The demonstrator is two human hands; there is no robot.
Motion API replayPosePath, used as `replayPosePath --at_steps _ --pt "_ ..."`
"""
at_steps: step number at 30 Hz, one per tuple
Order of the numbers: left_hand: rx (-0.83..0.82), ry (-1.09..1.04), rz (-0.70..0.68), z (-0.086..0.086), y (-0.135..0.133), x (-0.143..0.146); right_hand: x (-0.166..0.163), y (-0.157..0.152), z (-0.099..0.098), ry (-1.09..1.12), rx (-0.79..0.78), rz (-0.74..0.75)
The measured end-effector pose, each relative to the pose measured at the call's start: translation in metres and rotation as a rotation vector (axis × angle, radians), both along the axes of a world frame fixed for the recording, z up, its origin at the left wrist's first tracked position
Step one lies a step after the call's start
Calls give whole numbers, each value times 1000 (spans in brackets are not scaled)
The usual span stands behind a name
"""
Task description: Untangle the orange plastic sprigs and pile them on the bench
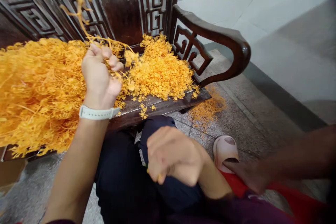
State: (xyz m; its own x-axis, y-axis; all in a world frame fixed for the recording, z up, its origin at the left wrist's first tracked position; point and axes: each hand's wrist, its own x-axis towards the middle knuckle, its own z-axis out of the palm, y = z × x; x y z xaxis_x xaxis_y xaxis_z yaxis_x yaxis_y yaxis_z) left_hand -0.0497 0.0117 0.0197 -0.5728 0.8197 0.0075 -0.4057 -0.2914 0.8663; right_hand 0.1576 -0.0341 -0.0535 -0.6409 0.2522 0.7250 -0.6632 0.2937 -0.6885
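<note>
My left hand, with a pale band at its wrist, is closed around a branching orange plastic flower stem. One end of the stem rises above the fist, and other strands run right towards the loose blossoms. To the left of this hand a large heap of orange flower stems covers the bench. Right of it lies a pile of small orange blossoms. My right hand is a blurred fist over my dark trousers; a speck of orange shows at its fingers, but what it grips is mostly hidden.
The dark wooden bench has a carved back and a curved armrest at right. Thin orange stems lie on the floor beyond its end. A pink slipper and another person's blurred limb are at lower right.
</note>
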Motion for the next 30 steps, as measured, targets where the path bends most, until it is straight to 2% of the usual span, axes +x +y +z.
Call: replayPosePath --at_steps 1,2,4,6,8,10,12,14,17,19,22,24,26,28,30 --pt "16 -47 10 -2 0 -9 6 0 -2 1 14 -17" --pt "24 -94 2 -5 0 -16 10 6 -7 -16 1 -100" --pt "20 -139 -59 -11 -3 -25 10 34 -28 -155 -83 -372" --pt "27 -111 -91 -16 -7 -26 -1 73 -61 -344 -66 -630" --pt "40 -68 -96 -20 -9 -24 -20 106 -100 -488 138 -777" --pt "45 -54 -90 -22 -10 -22 -42 123 -135 -564 354 -710" --pt "37 -54 -84 -23 -10 -21 -59 123 -160 -552 448 -582" --pt "29 -59 -84 -24 -11 -19 -68 117 -174 -532 490 -505" --pt "23 -84 -105 -23 -11 -17 -75 114 -184 -570 587 -418" --pt "5 -97 -133 -23 -11 -15 -79 118 -188 -633 680 -410" --pt "-27 -78 -147 -23 -10 -12 -83 128 -186 -732 807 -609" --pt "-25 -34 -128 -24 -9 -10 -82 133 -178 -759 816 -777" --pt "-21 15 -123 -26 -8 -9 -77 137 -165 -735 745 -892" --pt "-26 56 -137 -27 -7 -8 -70 138 -149 -709 673 -912" --pt "-30 86 -145 -27 -7 -7 -64 135 -137 -725 647 -849"
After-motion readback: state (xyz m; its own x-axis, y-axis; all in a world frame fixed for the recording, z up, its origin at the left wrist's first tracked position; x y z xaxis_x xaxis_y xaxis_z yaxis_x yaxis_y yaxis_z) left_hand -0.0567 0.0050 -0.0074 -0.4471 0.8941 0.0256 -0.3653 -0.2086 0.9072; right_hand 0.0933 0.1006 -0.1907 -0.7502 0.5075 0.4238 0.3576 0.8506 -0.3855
